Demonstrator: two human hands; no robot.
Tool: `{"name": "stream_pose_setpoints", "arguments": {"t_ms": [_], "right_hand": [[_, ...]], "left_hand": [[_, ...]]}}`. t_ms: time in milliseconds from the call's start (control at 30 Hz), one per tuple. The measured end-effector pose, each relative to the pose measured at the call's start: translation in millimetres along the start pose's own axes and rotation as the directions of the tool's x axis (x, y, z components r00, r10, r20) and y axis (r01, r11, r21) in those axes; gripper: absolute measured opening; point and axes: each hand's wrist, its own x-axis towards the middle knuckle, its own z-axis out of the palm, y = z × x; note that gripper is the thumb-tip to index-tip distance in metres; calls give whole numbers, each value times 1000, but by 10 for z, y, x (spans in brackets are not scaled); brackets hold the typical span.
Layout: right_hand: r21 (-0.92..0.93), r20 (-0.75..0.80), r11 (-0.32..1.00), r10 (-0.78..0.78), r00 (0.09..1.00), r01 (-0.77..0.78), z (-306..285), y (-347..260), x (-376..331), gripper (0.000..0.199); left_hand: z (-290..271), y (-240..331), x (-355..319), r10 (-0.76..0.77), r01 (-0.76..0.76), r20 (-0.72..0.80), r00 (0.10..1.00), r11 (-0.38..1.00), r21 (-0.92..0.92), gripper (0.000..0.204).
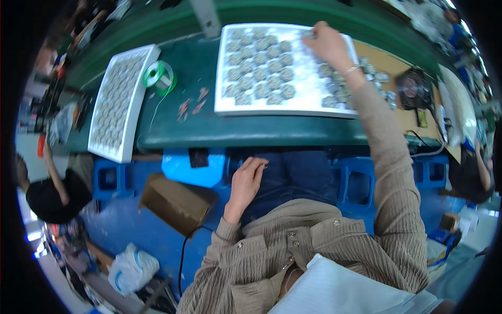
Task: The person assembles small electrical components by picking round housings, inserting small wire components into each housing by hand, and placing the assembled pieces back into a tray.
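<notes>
A white foam tray (277, 111) lies on the green bench, with rows of small round grey parts (260, 73) filling its left side. Between these and a few more at its right lies a bare strip of pockets. My right hand (328, 46) reaches over the tray's far right part, its fingers bent and drawn together. Something greyish shows at the fingertips, too small to name. My left hand (247, 182) is low over my lap, in front of the bench edge. Its fingers are curled together; a tiny glint shows at the tips, but I cannot make out what it is.
Left on the bench stand a second filled white tray (117, 99), a green solder-wire spool (159, 77) and small reddish pieces (198, 107). A black device (414, 89) sits at right on a brown board (384, 63). Below are a cardboard box (175, 201) and blue stools (358, 183).
</notes>
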Motion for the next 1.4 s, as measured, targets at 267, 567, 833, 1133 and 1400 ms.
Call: {"name": "stream_pose_setpoints", "arguments": {"t_ms": [267, 567, 833, 1133, 1400], "right_hand": [[683, 123, 730, -121, 985, 5, -377, 390, -143, 52], [923, 361, 270, -354, 863, -275, -871, -242, -1511, 43], [821, 569, 197, -367, 736, -537, -499, -294, -2136, 41], [739, 640, 77, -391, 661, -670, -191, -474, -2575, 36], [696, 662, -89, -303, 685, -712, 88, -703, -2913, 30]], "left_hand": [[-827, 287, 81, -308, 234, -174, 935, 909, -346, 15], [-1338, -161, 644, 12, 292, -648, 762, 886, 360, 9], [-1481, -221, 912, -203, 480, -589, 782, 800, 361, 9], [-1299, -201, 602, -78, 266, -651, 755, 944, 195, 9], [-545, 230, 171, -351, 196, -300, 887, 875, -444, 13]]}}
